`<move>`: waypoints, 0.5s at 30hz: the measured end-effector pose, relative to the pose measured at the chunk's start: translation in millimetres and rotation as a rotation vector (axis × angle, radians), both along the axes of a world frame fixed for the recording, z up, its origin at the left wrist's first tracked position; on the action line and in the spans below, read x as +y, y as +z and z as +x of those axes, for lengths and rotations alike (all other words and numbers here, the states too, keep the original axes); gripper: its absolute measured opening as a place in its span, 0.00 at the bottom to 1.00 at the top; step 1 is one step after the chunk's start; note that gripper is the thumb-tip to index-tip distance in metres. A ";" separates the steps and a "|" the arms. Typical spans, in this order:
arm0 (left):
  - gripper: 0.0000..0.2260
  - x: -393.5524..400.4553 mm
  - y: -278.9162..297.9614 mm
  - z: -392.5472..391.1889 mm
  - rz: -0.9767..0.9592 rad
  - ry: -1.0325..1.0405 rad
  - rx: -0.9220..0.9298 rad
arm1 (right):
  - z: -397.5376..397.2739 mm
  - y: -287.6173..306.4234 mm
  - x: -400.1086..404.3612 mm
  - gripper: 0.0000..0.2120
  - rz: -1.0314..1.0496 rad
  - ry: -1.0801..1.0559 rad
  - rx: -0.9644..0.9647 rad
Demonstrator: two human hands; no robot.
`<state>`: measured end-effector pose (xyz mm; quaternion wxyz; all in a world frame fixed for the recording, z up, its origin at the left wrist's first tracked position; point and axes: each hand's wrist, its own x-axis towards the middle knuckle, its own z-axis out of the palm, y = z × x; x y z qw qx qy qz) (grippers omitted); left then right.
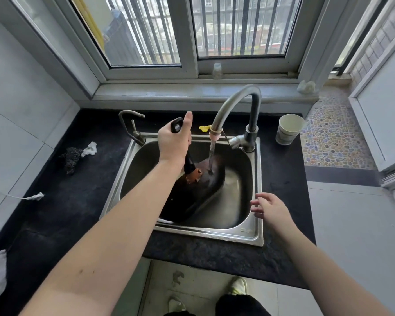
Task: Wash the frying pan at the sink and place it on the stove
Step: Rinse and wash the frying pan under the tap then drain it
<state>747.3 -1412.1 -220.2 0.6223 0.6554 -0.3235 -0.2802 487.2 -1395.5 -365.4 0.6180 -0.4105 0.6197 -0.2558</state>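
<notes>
Left hand [172, 140]: we see it gripping the pan's black handle [177, 125], fingers wrapped round it, thumb pointing up; the handle's end sticks out above the hand.
Right hand [270, 207]: we see it holding nothing, fingers loosely spread, hovering over the sink's right rim.
Pan [192, 192]: we find it in the sink [257, 236], tilted, its dark underside facing us, handle rising toward the window; a rusty bracket joins handle to body.
Tap [237, 103]: a curved spout reaches over the basin; we see a stream of water [212, 153] falling onto the pan's underside.
Small tap [131, 124]: it stands at the sink's back left corner.
Cup [289, 128]: a paper cup stands on the dark table [78, 201], right of the tap base.
Scourer [71, 157]: a dark wad lies left of the sink, with a white scrap [90, 149] just beside it.
Yellow scrap [204, 128]: it lies behind the sink, near the spout.
Window [192, 30]: barred panes sit above the sill.
</notes>
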 end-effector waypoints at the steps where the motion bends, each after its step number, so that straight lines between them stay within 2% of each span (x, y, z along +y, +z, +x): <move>1: 0.20 -0.2 -0.5 2.1 -0.011 0.017 0.000 | -0.4 0.6 -3.6 0.08 -0.004 -0.009 -0.010; 6: 0.17 -0.9 3.5 8.2 -0.070 0.030 0.125 | -3.5 3.9 -22.4 0.13 -0.090 0.042 0.008; 15: 0.15 -1.7 7.4 17.6 -0.091 0.083 0.309 | 5.6 14.3 -44.5 0.13 -0.107 0.039 -0.020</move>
